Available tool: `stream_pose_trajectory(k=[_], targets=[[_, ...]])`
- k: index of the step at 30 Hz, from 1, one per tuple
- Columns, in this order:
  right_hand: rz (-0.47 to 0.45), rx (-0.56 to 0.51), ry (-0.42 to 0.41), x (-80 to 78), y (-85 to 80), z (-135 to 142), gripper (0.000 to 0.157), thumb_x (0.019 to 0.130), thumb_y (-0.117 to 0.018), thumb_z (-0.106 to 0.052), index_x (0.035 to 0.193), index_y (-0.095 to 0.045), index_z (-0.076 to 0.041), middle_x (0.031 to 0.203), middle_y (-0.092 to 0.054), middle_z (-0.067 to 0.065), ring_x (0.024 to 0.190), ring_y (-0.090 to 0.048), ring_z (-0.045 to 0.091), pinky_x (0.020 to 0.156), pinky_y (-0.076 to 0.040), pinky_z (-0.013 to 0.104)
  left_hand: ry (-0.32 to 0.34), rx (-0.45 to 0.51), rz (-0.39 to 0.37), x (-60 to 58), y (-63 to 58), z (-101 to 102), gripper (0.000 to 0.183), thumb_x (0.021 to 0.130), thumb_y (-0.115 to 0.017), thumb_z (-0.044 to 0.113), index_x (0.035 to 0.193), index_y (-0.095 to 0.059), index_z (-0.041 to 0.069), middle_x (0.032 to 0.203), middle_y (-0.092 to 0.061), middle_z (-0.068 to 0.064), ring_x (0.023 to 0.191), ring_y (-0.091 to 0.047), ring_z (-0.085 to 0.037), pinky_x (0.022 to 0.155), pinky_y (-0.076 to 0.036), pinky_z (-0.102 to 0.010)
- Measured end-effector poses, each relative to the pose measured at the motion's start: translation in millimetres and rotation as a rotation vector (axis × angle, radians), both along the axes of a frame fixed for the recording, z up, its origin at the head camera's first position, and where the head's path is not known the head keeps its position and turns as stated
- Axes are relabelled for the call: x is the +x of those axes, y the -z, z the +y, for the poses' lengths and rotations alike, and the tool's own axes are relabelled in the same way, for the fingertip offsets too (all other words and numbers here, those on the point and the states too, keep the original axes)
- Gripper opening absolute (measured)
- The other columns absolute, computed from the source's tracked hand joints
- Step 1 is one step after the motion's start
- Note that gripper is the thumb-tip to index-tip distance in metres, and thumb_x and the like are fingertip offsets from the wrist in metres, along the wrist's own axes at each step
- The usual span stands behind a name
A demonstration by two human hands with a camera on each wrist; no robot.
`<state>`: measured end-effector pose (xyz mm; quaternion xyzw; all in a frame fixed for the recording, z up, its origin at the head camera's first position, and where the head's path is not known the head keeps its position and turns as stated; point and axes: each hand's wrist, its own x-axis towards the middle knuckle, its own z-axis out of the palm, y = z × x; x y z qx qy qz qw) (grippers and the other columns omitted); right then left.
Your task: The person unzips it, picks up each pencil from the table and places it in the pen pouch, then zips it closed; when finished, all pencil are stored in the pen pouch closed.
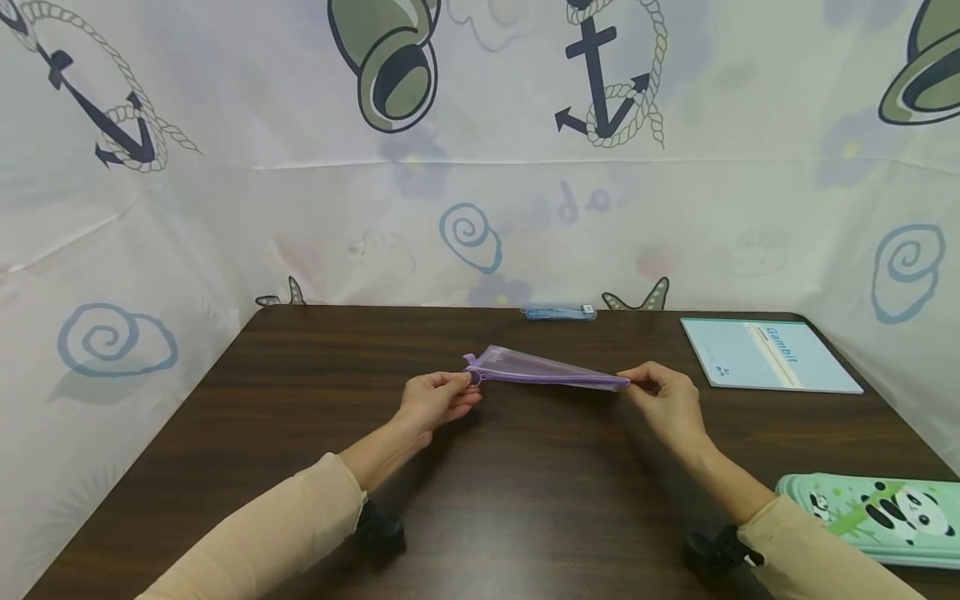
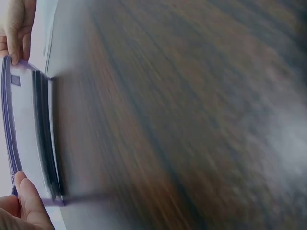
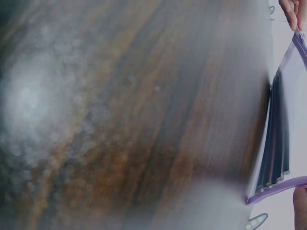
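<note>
A translucent pouch with purple edging and a zipper (image 1: 547, 365) is stretched between the two hands above the dark table (image 1: 525, 517). My left hand (image 1: 438, 398) pinches its left end, by the zipper pull. The right end is pinched between thumb and fingers of my right hand (image 1: 670, 407). Several dark, slim sticks (image 2: 45, 129) lie along the bottom inside the pouch, seen in both wrist views; their exact kind is unclear. Only part of the right hand (image 3: 301, 206) shows in its own wrist view.
A pale blue notebook (image 1: 772, 354) lies at the back right. Near the table's far edge is a small blue packet (image 1: 558, 312). A green pencil case with a panda (image 1: 877, 521) sits beside the right forearm. Printed cloth (image 1: 337, 217) hangs around the table.
</note>
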<state>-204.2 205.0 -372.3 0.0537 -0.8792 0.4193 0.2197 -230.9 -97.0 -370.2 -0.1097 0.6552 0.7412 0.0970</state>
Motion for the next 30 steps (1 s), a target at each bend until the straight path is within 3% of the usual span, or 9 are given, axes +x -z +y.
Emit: stream_pose_trajectory(k=[9, 16, 23, 30], targets=[[-0.042, -0.044, 0.002, -1.3, -0.3, 2.6, 0.012, 0.080, -0.066, 0.009, 0.087, -0.071, 0.001, 0.088, -0.071, 0.017, 0.067, -0.052, -0.006, 0.055, -0.043, 0.009, -0.016, -0.001, -0.015, -1.2, -0.6, -16.0, 0.017, 0.093, -0.057, 0.007, 0.104, -0.058, -0.006, 0.082, -0.071, -0.008, 0.068, -0.068, -0.009, 0.065, -0.057, -0.020], [-0.062, -0.119, -0.054, 0.6, -0.7, 1.4, 0.012, 0.082, -0.063, 0.011, 0.089, -0.068, 0.004, 0.093, -0.069, 0.020, 0.071, -0.057, 0.001, 0.058, -0.047, 0.009, 0.051, 0.138, -0.039, -6.0, 0.2, -11.2, 0.020, 0.097, -0.049, 0.009, 0.112, -0.050, -0.004, 0.102, -0.061, -0.011, 0.092, -0.067, -0.016, 0.087, -0.053, -0.027], [-0.057, -0.190, -0.097, 2.0, 0.7, 5.5, 0.012, 0.082, -0.062, 0.013, 0.090, -0.067, 0.006, 0.093, -0.068, 0.023, 0.072, -0.058, 0.003, 0.060, -0.048, 0.010, 0.036, 0.183, -0.104, -18.2, -1.7, -1.6, 0.042, 0.093, -0.059, 0.021, 0.125, -0.049, -0.005, 0.088, -0.061, -0.005, 0.077, -0.069, -0.012, 0.075, -0.057, -0.023], [-0.050, -0.237, -0.110, -0.9, 5.3, 10.8, 0.013, 0.081, -0.060, 0.015, 0.089, -0.067, 0.008, 0.088, -0.069, 0.015, 0.071, -0.058, 0.002, 0.060, -0.050, 0.011, 0.073, 0.133, -0.129, -25.2, -0.7, 2.1, 0.044, 0.092, -0.059, 0.010, 0.131, -0.046, -0.008, 0.074, -0.065, 0.000, 0.069, -0.066, -0.009, 0.070, -0.058, -0.023]])
